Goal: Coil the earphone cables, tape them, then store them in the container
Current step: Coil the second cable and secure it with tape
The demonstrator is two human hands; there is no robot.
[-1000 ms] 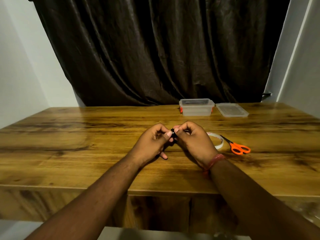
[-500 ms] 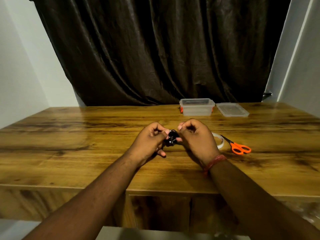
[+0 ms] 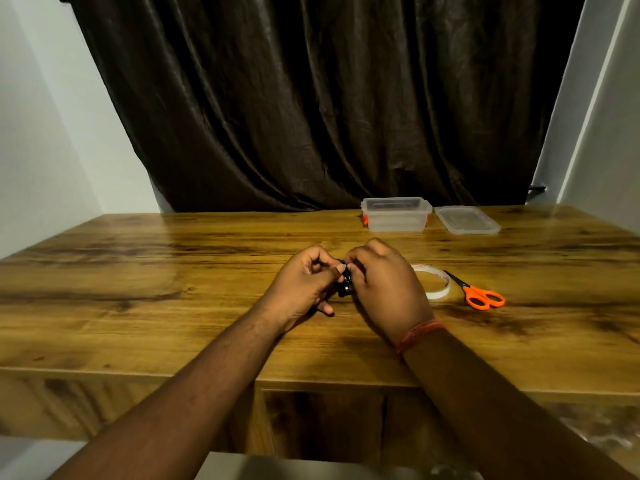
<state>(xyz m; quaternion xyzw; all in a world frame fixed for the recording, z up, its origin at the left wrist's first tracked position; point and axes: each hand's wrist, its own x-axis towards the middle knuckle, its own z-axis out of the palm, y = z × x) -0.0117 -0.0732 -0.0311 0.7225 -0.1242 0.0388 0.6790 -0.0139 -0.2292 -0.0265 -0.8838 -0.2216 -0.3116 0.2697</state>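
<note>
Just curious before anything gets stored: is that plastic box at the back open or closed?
Open. The container has no lid on; its lid lies flat on the table just to its right.

Earphone cables [image 3: 345, 285]: you held a small black bundle between both sets of fingertips above the table, mostly hidden; whether it was fully coiled could not be told.
Left hand [image 3: 304, 289]: your fingers curled, thumb and forefinger pinching the bundle's left side.
Right hand [image 3: 384, 289]: your fingers curled over the bundle's right side, covering most of it.
Tape [image 3: 434, 282]: a pale, translucent roll lay flat just right of your right hand, partly hidden behind it.
Container [image 3: 396, 214]: a clear plastic box with orange clips stood open at the table's far edge.
Lid [image 3: 465, 220]: clear, it lay flat just right of the container.
</note>
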